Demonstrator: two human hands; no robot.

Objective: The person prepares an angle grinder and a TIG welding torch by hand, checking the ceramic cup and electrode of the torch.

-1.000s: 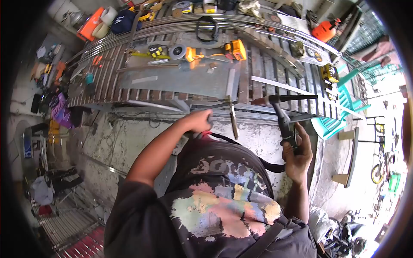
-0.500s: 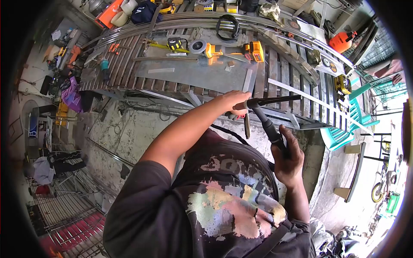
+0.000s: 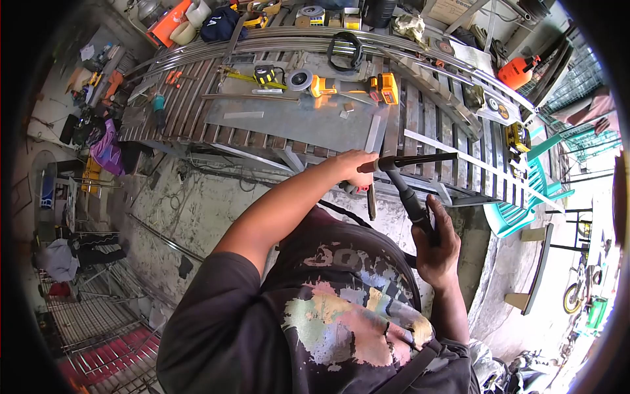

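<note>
A black torch-like tool has a long dark rod pointing right from its head and a pinkish tip on the left. My left hand is closed on that tip, beside the workbench's front edge. Around the lower handle is my right hand, with its thumb side up. Something with a red part shows just below my left hand, partly hidden. On the metal sheet lie a yellow angle grinder, a tape measure and a flat metal strip.
The slatted workbench spans the view, with long metal tubes along its back. A light bar juts past its right front edge. A green plastic chair stands at the right, near an orange bottle on the bench.
The view has shifted slightly. Both hands keep hold of the torch-like tool, whose head sits a little lower in view, with the rod pointing the same way.
</note>
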